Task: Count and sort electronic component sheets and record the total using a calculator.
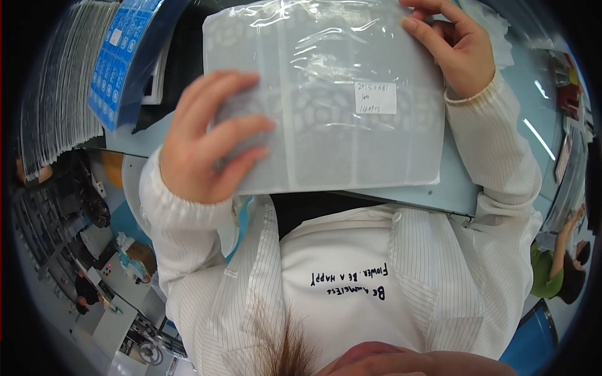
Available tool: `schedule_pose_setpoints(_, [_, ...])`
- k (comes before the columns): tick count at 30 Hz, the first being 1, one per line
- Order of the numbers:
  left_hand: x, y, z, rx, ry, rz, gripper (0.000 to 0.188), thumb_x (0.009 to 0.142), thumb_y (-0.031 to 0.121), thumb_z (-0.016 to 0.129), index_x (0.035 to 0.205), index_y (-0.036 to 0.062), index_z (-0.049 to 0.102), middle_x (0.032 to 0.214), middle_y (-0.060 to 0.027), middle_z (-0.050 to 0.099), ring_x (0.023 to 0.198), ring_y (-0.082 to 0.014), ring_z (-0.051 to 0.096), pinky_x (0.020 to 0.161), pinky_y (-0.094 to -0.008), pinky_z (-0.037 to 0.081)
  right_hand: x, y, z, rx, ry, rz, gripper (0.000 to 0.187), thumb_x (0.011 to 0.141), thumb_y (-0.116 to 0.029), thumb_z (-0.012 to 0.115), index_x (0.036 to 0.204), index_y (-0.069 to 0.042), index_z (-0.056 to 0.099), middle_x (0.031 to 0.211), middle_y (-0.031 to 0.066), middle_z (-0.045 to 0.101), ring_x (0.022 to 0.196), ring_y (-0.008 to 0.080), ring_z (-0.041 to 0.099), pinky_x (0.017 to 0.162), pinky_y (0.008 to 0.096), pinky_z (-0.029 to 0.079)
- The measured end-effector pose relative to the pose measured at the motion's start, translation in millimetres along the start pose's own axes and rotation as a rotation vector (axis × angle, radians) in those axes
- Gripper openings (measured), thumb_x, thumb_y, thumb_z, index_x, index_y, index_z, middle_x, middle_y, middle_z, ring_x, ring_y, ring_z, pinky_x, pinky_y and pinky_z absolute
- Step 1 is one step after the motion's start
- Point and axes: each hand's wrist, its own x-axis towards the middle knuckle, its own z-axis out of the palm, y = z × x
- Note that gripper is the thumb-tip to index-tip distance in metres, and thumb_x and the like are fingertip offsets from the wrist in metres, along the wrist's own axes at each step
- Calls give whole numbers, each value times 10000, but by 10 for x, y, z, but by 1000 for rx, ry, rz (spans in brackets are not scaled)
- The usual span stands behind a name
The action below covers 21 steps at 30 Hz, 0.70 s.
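Observation:
A flat, squarish package (320, 147) in clear, shiny plastic wrap lies in front of me, with pale rounded shapes showing faintly through its whitish layer. A small white label (375, 98) with handwriting sits on its right half. My left hand (210, 138), slightly blurred, is over the package's left side with its fingers spread; whether the fingertips touch the film cannot be told. At the upper right edge, my right hand (461, 47) has its thumb and curled fingers closed on the package's wrap.
Blue printed sheets (122, 69) in clear wrap stand at the upper left, beside a tall stack of thin sheets (66, 75). Under the package is a grey-green table (464, 182). Crumpled clear plastic (495, 28) lies beyond my right hand. A person in green (549, 269) is at the far right.

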Motion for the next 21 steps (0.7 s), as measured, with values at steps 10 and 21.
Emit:
schedule_pose_setpoints(10, [-340,253,68,41,56,-40,319,626,46,801,928,15,704,1027,-153,659,922,-322,649,768,-374,548,-79,3,-114,-85,-51,-129,288,827,5,732,1109,17,674,909,-8,613,650,11,457,612,153,356])
schedule_pose_setpoints(21, [-267,154,87,171,50,229,339,566,45,714,899,-17,723,901,-131,680,821,-287,669,642,-331,577,-118,-8,-95,-173,-9,-172,283,816,7,736,1094,3,683,903,-6,598,654,27,449,616,168,344])
